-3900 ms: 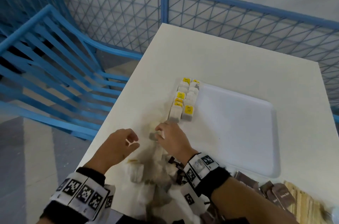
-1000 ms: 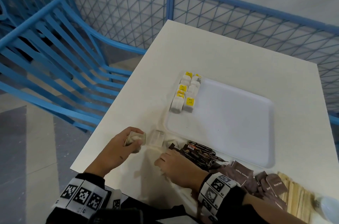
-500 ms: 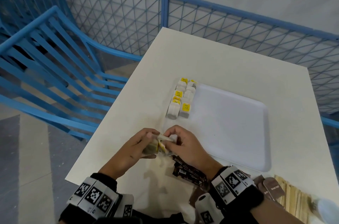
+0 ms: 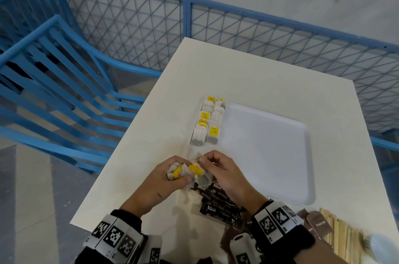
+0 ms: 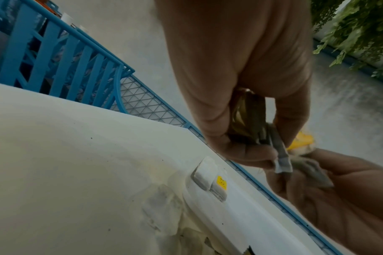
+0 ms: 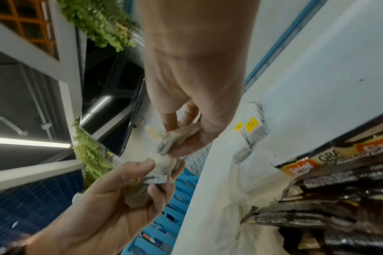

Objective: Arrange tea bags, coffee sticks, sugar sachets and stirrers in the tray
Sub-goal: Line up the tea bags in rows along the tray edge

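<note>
We hold a bunch of tea bags [image 4: 185, 172] above the tabletop [image 4: 248, 73], at 9 o'clock from the coffee sticks [image 4: 218, 201]. Our left hand [image 4: 159, 186] curls round the bunch; our right hand [image 4: 224, 174] pinches one bag from it between thumb and fingers [image 6: 177, 119]. Two rows of tea bags [image 4: 208, 122] lie along the tray [image 4: 308, 155] at its 9 o'clock edge. Stirrers [image 4: 343, 237] lie at 5 o'clock.

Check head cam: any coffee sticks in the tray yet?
No: the tray holds only tea bags along its left edge, while the dark coffee sticks lie on the table beside it.
</note>
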`<state>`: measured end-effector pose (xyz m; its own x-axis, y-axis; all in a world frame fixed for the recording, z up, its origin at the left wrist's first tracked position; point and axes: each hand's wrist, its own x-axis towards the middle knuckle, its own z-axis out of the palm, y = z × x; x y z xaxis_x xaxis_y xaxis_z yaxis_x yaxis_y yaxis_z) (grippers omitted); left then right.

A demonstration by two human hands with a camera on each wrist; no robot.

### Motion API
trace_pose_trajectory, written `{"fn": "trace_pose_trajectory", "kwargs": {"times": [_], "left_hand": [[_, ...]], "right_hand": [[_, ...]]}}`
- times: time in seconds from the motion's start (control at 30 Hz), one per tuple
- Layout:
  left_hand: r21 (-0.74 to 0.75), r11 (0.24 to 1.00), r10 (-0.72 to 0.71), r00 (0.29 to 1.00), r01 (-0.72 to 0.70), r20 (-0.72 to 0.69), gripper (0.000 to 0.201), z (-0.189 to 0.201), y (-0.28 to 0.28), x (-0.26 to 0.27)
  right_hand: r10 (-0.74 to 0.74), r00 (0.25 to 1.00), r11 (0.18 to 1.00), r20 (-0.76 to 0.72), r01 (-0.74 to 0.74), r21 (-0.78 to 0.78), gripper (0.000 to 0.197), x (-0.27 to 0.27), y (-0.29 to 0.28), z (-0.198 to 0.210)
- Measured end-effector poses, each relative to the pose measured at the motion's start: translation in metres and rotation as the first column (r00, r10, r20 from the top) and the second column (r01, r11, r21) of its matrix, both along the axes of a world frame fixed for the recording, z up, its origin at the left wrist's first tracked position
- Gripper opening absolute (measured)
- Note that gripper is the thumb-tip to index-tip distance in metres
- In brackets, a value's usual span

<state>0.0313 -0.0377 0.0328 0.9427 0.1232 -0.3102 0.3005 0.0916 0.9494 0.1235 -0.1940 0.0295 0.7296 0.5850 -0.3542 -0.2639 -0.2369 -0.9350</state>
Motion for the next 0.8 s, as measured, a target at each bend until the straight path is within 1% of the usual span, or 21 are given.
{"fn": "trace_pose_trajectory", "kwargs": {"times": [0.07,0.13,0.23,0.3,0.37,0.43,0.53,0.6,0.67,0.73,0.8], "left_hand": [[-0.008,1.0,0.012,1.0,-0.012,0.002,0.028,0.0,0.0,0.0],[-0.016,0.999,0.031,0.999,-0.031,0.004,0.029,-0.001,0.0,0.001],[-0.001,0.997,0.074,0.997,-0.074,0.012,0.026,-0.002,-0.003,0.005],[-0.021,0.992,0.123,0.992,-0.123,0.015,0.026,0.0,-0.006,0.008],[-0.051,0.987,0.154,0.988,-0.153,0.007,0.034,0.001,-0.007,0.01],[-0.065,0.983,0.174,0.985,-0.174,-0.015,0.044,0.002,-0.008,0.012],[-0.036,0.982,0.182,0.983,-0.183,-0.026,0.05,-0.001,-0.005,0.014],[-0.03,0.983,0.181,0.983,-0.181,-0.021,0.044,-0.002,-0.004,0.013],[-0.035,0.984,0.175,0.984,-0.176,-0.012,0.035,-0.002,-0.003,0.012],[-0.023,0.986,0.164,0.987,-0.164,-0.001,0.029,-0.001,-0.001,0.01],[-0.039,0.989,0.144,0.99,-0.144,0.0,0.028,0.0,-0.001,0.009]], "right_hand": [[-0.052,0.989,0.997,-0.14,0.059,0.048,0.015,0.002,0.0,0.001],[-0.089,0.968,0.989,-0.234,0.114,0.096,0.014,0.004,0.0,0.002],[-0.104,0.945,0.977,-0.31,0.156,0.146,0.013,0.006,0.003,0.005],[-0.11,0.931,0.97,-0.348,0.177,0.166,0.012,0.006,0.004,0.007],[-0.096,0.938,0.972,-0.334,0.161,0.171,0.011,0.003,0.007,0.01],[-0.074,0.963,0.984,-0.258,0.113,0.141,0.01,0.001,0.009,0.009],[-0.059,0.986,0.993,-0.158,0.075,0.094,0.009,-0.002,0.01,0.009],[-0.066,0.99,0.993,-0.127,0.078,0.09,0.008,-0.002,0.01,0.009],[-0.091,0.987,0.988,-0.132,0.107,0.114,0.008,0.001,0.008,0.011],[-0.123,0.979,0.978,-0.164,0.148,0.147,0.009,0.004,0.005,0.011],[-0.141,0.963,0.966,-0.23,0.185,0.181,0.008,0.005,0.003,0.01]]}}
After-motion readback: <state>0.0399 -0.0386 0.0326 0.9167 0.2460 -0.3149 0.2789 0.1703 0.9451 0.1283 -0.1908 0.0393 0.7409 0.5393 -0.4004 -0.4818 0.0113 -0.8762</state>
